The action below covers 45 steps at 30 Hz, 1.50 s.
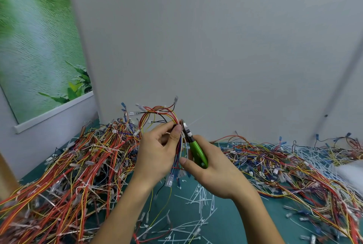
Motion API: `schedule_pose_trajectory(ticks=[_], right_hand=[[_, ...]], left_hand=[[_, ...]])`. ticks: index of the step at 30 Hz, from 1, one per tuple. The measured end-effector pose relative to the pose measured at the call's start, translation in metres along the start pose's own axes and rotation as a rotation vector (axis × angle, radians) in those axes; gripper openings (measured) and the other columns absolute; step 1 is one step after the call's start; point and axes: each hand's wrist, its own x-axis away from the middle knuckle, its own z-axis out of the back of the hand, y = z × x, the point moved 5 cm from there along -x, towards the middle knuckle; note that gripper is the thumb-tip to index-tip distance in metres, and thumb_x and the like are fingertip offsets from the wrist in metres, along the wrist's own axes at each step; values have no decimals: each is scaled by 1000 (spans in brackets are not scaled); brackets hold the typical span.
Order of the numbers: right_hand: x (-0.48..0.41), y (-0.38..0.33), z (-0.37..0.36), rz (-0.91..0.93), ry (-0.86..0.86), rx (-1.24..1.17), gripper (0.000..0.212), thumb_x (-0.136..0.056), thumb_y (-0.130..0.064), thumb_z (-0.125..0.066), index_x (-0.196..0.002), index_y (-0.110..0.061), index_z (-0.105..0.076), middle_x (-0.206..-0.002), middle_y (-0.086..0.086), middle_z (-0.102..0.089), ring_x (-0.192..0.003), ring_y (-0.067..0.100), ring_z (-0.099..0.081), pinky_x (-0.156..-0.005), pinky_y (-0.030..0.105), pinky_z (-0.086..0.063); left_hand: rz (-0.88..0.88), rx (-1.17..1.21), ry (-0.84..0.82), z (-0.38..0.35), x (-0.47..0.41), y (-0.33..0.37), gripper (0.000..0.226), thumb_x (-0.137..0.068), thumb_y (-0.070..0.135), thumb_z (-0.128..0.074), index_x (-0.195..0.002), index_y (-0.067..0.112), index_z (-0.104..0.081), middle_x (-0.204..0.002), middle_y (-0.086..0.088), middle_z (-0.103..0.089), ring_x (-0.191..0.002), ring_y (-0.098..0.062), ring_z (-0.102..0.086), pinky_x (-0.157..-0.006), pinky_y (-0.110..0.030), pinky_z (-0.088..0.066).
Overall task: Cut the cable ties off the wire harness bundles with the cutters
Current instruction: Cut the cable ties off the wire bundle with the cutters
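My left hand [157,153] grips a wire harness bundle [159,114] of red, yellow, black and blue wires, held upright above the green table. Its connector ends [170,180] hang below my palm. My right hand [214,173] holds green-handled cutters [198,153], their jaws [185,128] pressed against the bundle right beside my left thumb. A thin white cable tie tail [195,121] sticks out to the right of the jaws.
A big heap of tied harnesses [74,169] fills the table's left side. Loose harnesses [284,167] spread over the right. Cut white ties [198,202] litter the green tabletop [231,222] between my forearms. A grey wall stands close behind.
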Motion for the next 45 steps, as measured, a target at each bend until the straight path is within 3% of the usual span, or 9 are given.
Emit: schedule_pose_trajectory(ticks=[3, 7, 12, 15, 21, 30, 34, 39, 45], right_hand=[[0, 1, -1, -5, -13, -12, 19, -99, -37, -64, -113, -41, -52, -86, -18, -60, -69, 9, -58, -67, 29, -53], [-1, 2, 1, 5, 58, 26, 12, -100, -38, -63, -109, -42, -56, -78, -20, -59, -66, 6, -53, -61, 15, -42], [-1, 6, 7, -21, 109, 23, 13, -96, -42, -70, -108, -38, -64, -76, -23, -61, -66, 3, -55, -60, 10, -40], [-1, 5, 8, -18, 99, 17, 9, -96, -43, -69, -101, -44, -62, -72, -23, -59, -63, 3, -54, -58, 10, -39], [0, 5, -1, -46, -34, -38, 15, -97, -48, -65, -108, -49, -55, -89, -12, -66, -76, 13, -67, -77, 41, -59], [-1, 5, 2, -61, 70, -35, 13, -96, -52, -67, -96, -43, -57, -73, -7, -64, -56, 12, -63, -58, 27, -51], [0, 7, 6, -103, 80, -50, 21, -92, -54, -70, -88, -36, -59, -70, -4, -59, -64, 26, -61, -62, 42, -54], [2, 2, 3, -131, 13, -114, 34, -93, -59, -66, -84, -27, -59, -69, 10, -65, -52, 14, -63, -59, 42, -58], [0, 6, -3, -130, -15, -42, 32, -95, -59, -63, -95, -28, -59, -87, 0, -68, -84, 21, -71, -80, 49, -59]], left_hand=[[7, 1, -21, 1, 0, 1, 21, -99, 35, -61, -95, 53, -72, -89, 5, -77, -78, -22, -75, -73, -49, -59], [3, -16, -35, 2, 0, 2, 16, -97, 39, -60, -91, 49, -72, -90, -8, -74, -79, -35, -71, -73, -59, -57], [-32, -34, -30, 1, -1, 3, 28, -98, 32, -62, -87, 57, -70, -94, 2, -74, -73, -7, -71, -71, -39, -59], [-35, -25, -31, 2, -2, 3, 26, -98, 33, -62, -88, 55, -71, -93, 1, -74, -76, -10, -72, -71, -37, -59], [-9, -70, -54, 4, -4, -2, 27, -99, 31, -62, -90, 54, -72, -93, 3, -77, -82, -27, -74, -74, -48, -58], [-69, -144, -68, 8, -4, -5, 32, -102, 37, -56, -95, 10, -72, -85, -13, -70, -79, -36, -64, -70, -56, -52], [-86, -159, -85, 7, -3, -2, 35, -102, 37, -56, -93, 8, -72, -81, -12, -68, -78, -35, -62, -70, -55, -52], [-87, -168, -93, 9, -4, -1, 40, -101, 36, -55, -93, 0, -70, -74, -16, -60, -73, -35, -54, -67, -54, -47], [-78, -172, -93, 11, -4, -2, 36, -101, 36, -56, -97, 4, -71, -84, -16, -68, -82, -36, -63, -73, -56, -52]])
